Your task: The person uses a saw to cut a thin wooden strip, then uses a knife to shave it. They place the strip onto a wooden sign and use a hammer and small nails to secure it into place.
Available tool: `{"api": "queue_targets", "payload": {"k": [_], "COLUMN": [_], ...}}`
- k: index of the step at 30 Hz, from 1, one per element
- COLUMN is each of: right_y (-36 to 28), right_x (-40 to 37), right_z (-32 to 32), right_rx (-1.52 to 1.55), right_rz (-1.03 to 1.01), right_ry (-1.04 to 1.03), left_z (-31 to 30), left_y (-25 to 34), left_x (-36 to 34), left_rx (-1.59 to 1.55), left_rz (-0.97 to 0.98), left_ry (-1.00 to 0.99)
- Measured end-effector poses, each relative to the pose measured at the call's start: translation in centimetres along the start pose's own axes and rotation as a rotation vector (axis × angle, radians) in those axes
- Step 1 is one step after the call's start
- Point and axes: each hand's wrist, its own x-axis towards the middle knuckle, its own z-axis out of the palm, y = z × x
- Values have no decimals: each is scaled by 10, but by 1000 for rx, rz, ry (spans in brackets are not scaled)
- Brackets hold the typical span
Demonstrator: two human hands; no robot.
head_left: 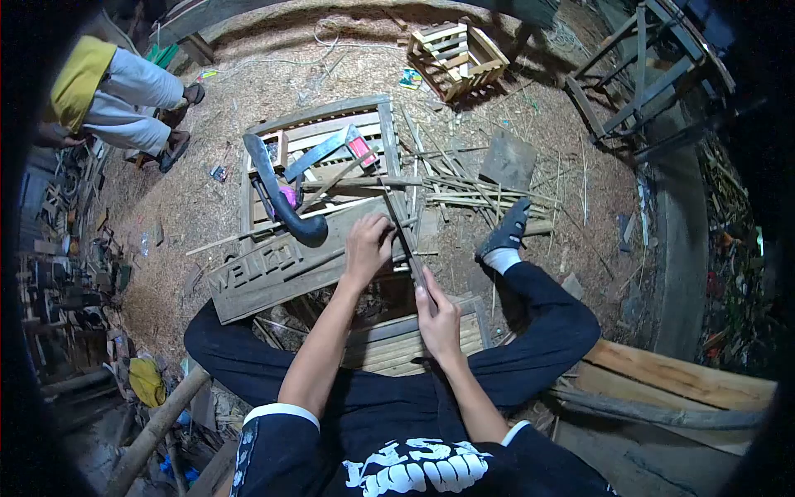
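Note:
My right hand (439,319) is wrapped round the handle end of a long dark blade (396,214), which points up and away from me. My left hand (368,244) lies closed at the upper right end of a wooden board (277,273) with raised letters; what its fingers pinch is too small to make out. The blade passes just right of the left hand. Beyond the board, a curved dark-handled tool (281,199) and a saw-like tool with a red part (360,147) rest on a slatted wooden frame (385,124).
Thin sticks (489,195) lie right of the frame. A wooden crate (460,62) stands beyond. Another person (124,99) is at the upper left. A wooden stand (642,74) is at the upper right, planks (679,377) at the lower right.

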Motion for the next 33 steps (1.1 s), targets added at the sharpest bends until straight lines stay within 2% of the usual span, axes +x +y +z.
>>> {"api": "queue_targets", "payload": {"k": [2,3,4,7,11,12,13,16,20,24,26,30,31,33], "right_y": [16,10,9,4,5,3,4,-8,12,0,-2,6,6,6], "right_x": [-19,-49,-65,-33,-51,-52,-49,-17,-41,-23,-9,-28,-24,-13], "right_z": [-11,-53,-55,-31,-51,-50,-45,-24,-31,-20,-8,-16,-15,-7], "right_rx": [26,-79,-83,9,-17,-48,-46,13,-25,-18,19,8,8,3], "right_rz": [-19,56,50,13,62,-152,-151,51,-69,14,-54,-153,-157,-26], "right_ry": [16,-5,6,32,-26,64,67,-25,35,5,24,75,74,25], "left_z": [4,26,23,22,18,17,16,15,11,6,4,-1,0,0], "left_y": [6,43,51,49,38,38,38,34,28,25,21,14,13,9], "left_x": [-2,-30,-44,-46,-35,-34,-34,-28,-19,-15,-15,-5,-5,0], "left_rx": [17,-86,-109,-102,-81,-85,-91,-80,-99,-53,-39,-28,-35,-25], "left_rz": [-15,-91,-110,-116,-62,-64,-67,-69,-47,-6,11,6,-15,-11], "left_ry": [-21,-49,-58,-64,-32,-34,-43,-17,11,9,9,-8,-18,-10]}}
